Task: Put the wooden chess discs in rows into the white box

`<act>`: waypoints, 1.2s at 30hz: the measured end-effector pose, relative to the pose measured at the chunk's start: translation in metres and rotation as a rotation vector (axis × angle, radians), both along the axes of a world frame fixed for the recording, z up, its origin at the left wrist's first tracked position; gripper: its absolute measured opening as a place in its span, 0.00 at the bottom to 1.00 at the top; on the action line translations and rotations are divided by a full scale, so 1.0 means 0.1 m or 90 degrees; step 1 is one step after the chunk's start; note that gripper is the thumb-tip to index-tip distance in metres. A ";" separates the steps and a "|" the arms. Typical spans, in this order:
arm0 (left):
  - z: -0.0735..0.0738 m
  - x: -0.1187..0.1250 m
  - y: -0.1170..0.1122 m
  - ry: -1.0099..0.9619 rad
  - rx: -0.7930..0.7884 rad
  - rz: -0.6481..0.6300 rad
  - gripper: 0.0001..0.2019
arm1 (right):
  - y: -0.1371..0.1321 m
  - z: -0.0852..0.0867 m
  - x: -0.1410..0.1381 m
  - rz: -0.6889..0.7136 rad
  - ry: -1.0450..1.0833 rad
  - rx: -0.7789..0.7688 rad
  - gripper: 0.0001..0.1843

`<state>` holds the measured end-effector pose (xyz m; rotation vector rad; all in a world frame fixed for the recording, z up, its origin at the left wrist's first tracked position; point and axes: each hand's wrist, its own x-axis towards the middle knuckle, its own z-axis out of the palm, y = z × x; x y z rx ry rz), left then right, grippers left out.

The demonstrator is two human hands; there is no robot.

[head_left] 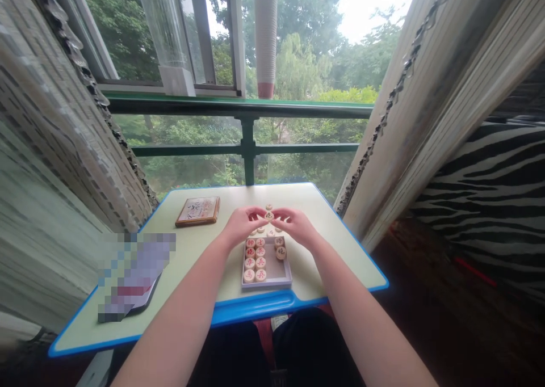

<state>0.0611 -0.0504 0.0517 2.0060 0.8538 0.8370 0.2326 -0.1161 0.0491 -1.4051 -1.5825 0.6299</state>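
Though neither grip's state shows, left hand (242,226) and right hand (297,226) overhang a tray (266,285) of xiangqi pieces (260,263).

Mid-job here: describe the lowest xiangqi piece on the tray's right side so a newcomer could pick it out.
On the pale green desk, find the shallow tray near the front edge. The wooden xiangqi piece sits at the tray's right side, the lower of two there, with bare tray floor below it, unlike the packed columns on its left.
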 end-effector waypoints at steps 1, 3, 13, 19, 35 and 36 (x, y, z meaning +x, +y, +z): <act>0.02 0.00 -0.03 0.015 0.021 -0.011 0.15 | -0.05 -0.02 0.00 -0.009 0.010 0.005 0.14; 0.04 0.01 -0.10 0.044 0.064 -0.035 0.14 | -0.17 -0.07 -0.01 -0.030 0.022 0.010 0.14; -0.06 0.07 -0.57 0.130 0.277 -0.084 0.06 | -0.74 -0.27 -0.02 -0.067 0.057 -0.016 0.17; -0.28 -0.07 -0.82 0.077 0.358 -0.040 0.08 | -0.89 -0.33 -0.09 -0.056 0.016 0.005 0.15; -0.52 -0.12 -1.01 0.135 0.543 0.080 0.09 | -0.88 -0.41 -0.08 -0.034 -0.146 0.055 0.08; -0.52 -0.12 -1.01 0.134 0.542 0.080 0.09 | -0.88 -0.41 -0.08 -0.036 -0.154 0.056 0.08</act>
